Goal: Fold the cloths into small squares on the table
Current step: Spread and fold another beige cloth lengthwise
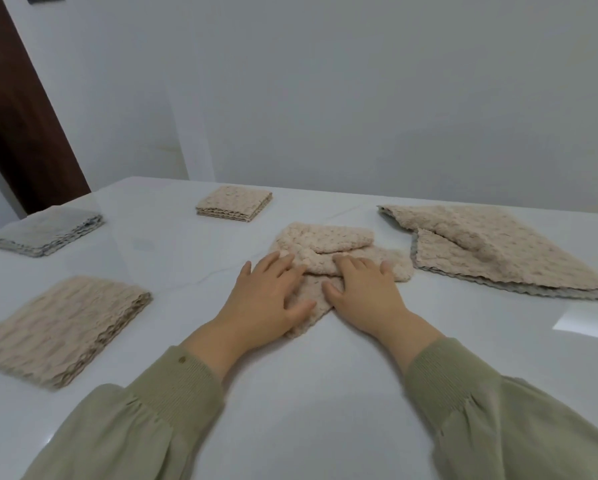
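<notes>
Pressure is applied evenly by the left hand (268, 297) and right hand (365, 296), fingers (278, 263) straight and apart, on the half-folded beige cloth (325, 241) at the centre of the worktop (301, 393); edges are to be squared before the next fold.

Single head view here, looking forward and down, close over the counter (325, 375), wall right behind its far edge.

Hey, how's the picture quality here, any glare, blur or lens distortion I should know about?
Head view: soft, flat light, with only faint shadows beside the left hand and right hand. A bright glare patch sits on the table. The near-left folded cloth looks smeared, the cloth under the hands sharper. There is wide-angle stretch toward the corners.
</notes>
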`<state>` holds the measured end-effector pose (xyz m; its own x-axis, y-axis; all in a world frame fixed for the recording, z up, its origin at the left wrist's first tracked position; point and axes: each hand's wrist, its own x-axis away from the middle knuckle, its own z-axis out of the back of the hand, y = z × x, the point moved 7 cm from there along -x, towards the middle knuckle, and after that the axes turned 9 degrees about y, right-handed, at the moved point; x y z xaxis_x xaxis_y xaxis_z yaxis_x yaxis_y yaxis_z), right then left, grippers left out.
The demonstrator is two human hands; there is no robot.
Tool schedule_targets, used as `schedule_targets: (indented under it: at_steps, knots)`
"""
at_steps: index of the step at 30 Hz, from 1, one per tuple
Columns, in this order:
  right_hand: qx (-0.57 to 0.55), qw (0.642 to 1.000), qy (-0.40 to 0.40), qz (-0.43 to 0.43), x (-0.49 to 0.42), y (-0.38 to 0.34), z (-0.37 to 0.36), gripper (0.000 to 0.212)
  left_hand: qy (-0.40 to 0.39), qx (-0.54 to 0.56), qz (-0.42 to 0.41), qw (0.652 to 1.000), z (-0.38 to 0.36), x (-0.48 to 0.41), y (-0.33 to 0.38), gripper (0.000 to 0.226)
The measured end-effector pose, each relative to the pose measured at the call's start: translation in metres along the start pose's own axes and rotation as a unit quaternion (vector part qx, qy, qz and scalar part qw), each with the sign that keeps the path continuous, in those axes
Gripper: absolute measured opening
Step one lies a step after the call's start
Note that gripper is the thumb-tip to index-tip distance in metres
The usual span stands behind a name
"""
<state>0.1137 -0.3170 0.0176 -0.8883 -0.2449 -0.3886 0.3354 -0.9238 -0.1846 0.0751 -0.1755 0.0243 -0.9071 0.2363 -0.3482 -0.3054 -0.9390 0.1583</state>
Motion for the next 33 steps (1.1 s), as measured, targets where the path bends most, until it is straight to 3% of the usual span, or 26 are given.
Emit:
schedule_targets:
  at_steps: [2, 6, 10, 13, 18, 22, 25, 28, 30, 33]
  knots:
    - [-0.016, 1.0, 0.023, 0.003, 0.002, -0.001, 0.005, 0.05, -0.014, 0.006, -0.029, 0.999, 0.0, 0.005, 0.006, 0.079]
    - [-0.099, 0.976, 0.184, 0.069, 0.011, -0.011, 0.033, 0.031, 0.006, 0.033, -0.027, 0.999, -0.003, -0.004, -0.004, 0.047]
    - [-0.089, 0.978, 0.152, 0.114, 0.017, -0.015, 0.024, 0.026, 0.046, 0.01, 0.014, 0.999, -0.003, -0.013, -0.024, 0.034]
    - [-0.049, 0.987, 0.138, 0.072, 0.011, 0.002, 0.019, 0.02, 0.095, 0.005, 0.025, 0.995, 0.005, -0.016, -0.029, 0.033]
    - [0.006, 0.997, 0.083, 0.01, 0.005, 0.02, 0.014, 0.036, 0.119, 0.041, -0.016, 0.992, 0.004, -0.016, -0.012, 0.024]
    - [0.021, 0.998, 0.058, -0.009, 0.003, 0.022, 0.01, 0.041, 0.145, 0.082, -0.001, 0.986, 0.007, -0.017, -0.006, 0.016]
    - [0.013, 0.997, 0.075, -0.032, 0.002, 0.028, 0.013, 0.037, 0.156, 0.182, 0.071, 0.968, 0.012, -0.015, -0.015, 0.018]
    - [-0.009, 0.984, 0.177, -0.015, 0.001, 0.027, 0.028, 0.018, 0.163, 0.25, 0.123, 0.946, 0.014, -0.013, -0.027, 0.017]
    - [-0.04, 0.969, 0.243, 0.015, 0.005, 0.019, 0.044, 0.019, 0.168, 0.267, 0.136, 0.939, 0.015, -0.013, -0.03, 0.022]
    - [-0.091, 0.974, 0.204, 0.027, 0.007, 0.008, 0.06, 0.019, 0.154, 0.282, 0.125, 0.939, 0.014, -0.013, -0.031, 0.025]
